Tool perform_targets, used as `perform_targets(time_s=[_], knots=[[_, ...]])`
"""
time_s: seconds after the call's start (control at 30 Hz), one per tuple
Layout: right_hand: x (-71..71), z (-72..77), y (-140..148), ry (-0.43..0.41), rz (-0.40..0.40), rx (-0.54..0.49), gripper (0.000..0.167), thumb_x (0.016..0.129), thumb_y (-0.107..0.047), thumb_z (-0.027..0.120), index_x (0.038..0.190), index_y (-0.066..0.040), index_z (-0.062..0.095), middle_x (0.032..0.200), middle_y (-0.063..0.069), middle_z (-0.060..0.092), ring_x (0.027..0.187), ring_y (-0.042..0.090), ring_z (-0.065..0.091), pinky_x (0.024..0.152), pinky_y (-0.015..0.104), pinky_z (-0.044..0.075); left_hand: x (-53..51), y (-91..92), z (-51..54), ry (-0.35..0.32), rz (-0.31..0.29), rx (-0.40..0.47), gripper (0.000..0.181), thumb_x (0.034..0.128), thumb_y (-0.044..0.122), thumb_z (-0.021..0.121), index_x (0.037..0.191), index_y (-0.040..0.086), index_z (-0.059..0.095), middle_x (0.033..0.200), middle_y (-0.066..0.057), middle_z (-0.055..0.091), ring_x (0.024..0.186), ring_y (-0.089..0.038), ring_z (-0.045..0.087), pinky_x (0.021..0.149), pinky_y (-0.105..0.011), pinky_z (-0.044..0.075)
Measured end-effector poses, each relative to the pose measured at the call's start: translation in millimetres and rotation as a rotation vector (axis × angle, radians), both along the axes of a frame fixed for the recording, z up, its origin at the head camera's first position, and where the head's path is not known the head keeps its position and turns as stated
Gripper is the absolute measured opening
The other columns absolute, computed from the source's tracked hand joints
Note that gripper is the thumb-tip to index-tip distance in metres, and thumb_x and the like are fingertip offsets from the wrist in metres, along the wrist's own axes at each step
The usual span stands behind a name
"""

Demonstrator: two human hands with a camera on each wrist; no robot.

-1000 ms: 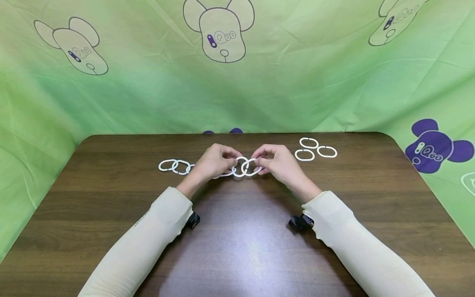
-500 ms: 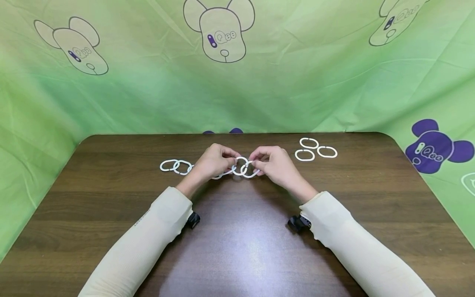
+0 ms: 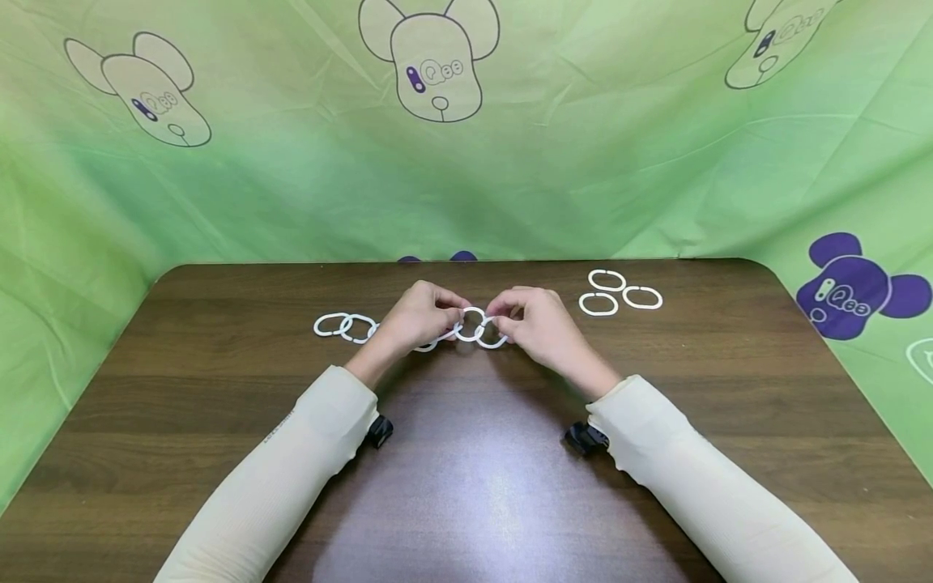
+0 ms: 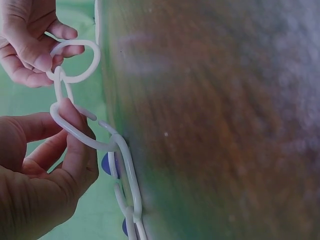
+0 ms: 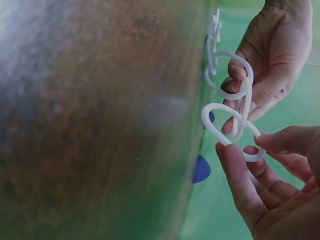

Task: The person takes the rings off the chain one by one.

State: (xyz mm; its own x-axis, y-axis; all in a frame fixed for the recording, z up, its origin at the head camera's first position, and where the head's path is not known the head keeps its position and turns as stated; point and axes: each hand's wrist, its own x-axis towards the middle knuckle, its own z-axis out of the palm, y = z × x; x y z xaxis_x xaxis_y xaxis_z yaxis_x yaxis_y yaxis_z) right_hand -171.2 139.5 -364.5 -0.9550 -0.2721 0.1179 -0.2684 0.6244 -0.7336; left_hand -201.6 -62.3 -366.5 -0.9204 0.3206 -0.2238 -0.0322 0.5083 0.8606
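A chain of white plastic links (image 3: pixel 331 334) runs from the left of the table, under my left wrist, up to both hands. My left hand (image 3: pixel 419 316) pinches it near the second-last link (image 5: pixel 249 97), its fingers partly hidden behind the links in the left wrist view. Through that link passes the end link (image 5: pixel 212 111), an oval ring. My right hand (image 3: pixel 541 324) pinches the end link between thumb and fingers, as the right wrist view shows. Between the hands, this stretch of chain hangs raised off the table.
Loose white links lie at the back right: one farther back (image 3: pixel 607 271), one nearer (image 3: pixel 598 314) and one to the right (image 3: pixel 642 308). The brown wooden table (image 3: pixel 466 486) ends at a green printed cloth (image 3: pixel 466 186) behind and at the sides.
My right hand has shifted slightly left, bringing the end link closer to my left hand. The left hand has barely moved. The loose links lie as before.
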Motion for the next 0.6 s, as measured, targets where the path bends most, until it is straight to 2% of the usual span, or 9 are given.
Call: perform_targets(time_s=[0.13,0.3,0.6], knots=[[-0.2,-0.8,0.6,0.04,0.013,0.028,0.014,0.087,0.002,0.07,0.095,-0.003,0.08,0.096,0.012,0.076,0.08,0.024,0.067,0.073,0.032,0.053,0.4,0.0,0.6,-0.006,0.0,0.007,0.028,0.0936,0.002,0.061,0.115,0.0,0.078,0.081,-0.01,0.075,0.059,-0.007,0.062,0.055,-0.016,0.047],[1.0,-0.3,-0.2,0.069,0.022,0.069,0.017,0.085,0.004,0.068,0.095,-0.004,0.08,0.092,0.009,0.074,0.082,0.024,0.065,0.076,0.033,0.051,0.7,-0.4,0.2,-0.003,-0.001,0.007,0.028,0.0932,0.003,0.061,0.115,0.0,0.078,0.074,-0.002,0.071,0.059,-0.006,0.061,0.056,-0.016,0.047],[2.3,4.1,2.9,0.067,0.021,0.108,0.016,0.088,0.002,0.07,0.096,-0.007,0.081,0.092,0.007,0.074,0.082,0.023,0.065,0.076,0.034,0.05,-0.6,-1.0,-0.7,0.002,-0.001,-0.018,0.026,0.0947,0.004,0.062,0.115,0.002,0.078,0.084,-0.003,0.073,0.063,-0.004,0.06,0.061,-0.016,0.049]])
